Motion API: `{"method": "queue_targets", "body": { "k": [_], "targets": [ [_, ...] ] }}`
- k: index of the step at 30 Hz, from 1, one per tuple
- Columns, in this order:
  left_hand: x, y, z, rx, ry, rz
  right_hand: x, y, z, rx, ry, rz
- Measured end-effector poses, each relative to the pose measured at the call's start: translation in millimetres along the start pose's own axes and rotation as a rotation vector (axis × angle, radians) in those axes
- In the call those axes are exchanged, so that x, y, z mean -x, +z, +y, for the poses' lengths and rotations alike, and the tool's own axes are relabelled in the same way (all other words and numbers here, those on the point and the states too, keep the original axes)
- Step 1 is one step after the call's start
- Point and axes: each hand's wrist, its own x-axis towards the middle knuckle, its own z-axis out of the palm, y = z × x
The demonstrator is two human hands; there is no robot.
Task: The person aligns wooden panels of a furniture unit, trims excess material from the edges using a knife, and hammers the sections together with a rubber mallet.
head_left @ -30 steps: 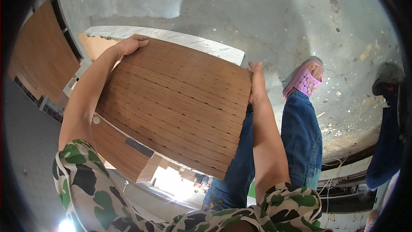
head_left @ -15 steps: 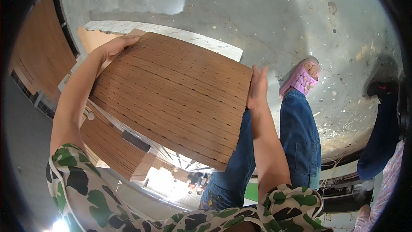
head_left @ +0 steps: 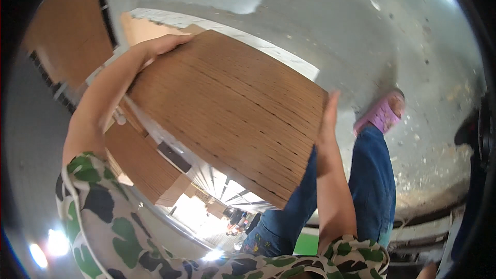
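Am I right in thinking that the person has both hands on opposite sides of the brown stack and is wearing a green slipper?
Not quite: the slipper is pink, not green, as the head view shows. The left hand and right hand are indeed on opposite sides of the brown stack.

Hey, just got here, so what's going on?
Someone in a camouflage-pattern top is holding what looks like a stack of brown boards between both hands. The left hand is at its left side near the far corner; the right hand is against its right side. Another brown stack shows at lower left.
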Motion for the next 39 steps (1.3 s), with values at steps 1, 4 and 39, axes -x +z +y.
{"method": "queue_targets", "body": {
  "k": [1,4,39],
  "targets": [
    [-5,4,5,-0.067,0.018,0.016,-1,-4,-3,-0.042,0.048,0.023],
    [-5,-29,-7,-0.030,0.098,-0.040,3,4,-8,-0.018,0.166,0.015],
    [101,36,-145,0.274,0.507,0.815,209,90,7,-0.017,-0.006,0.120]
  ]
}}
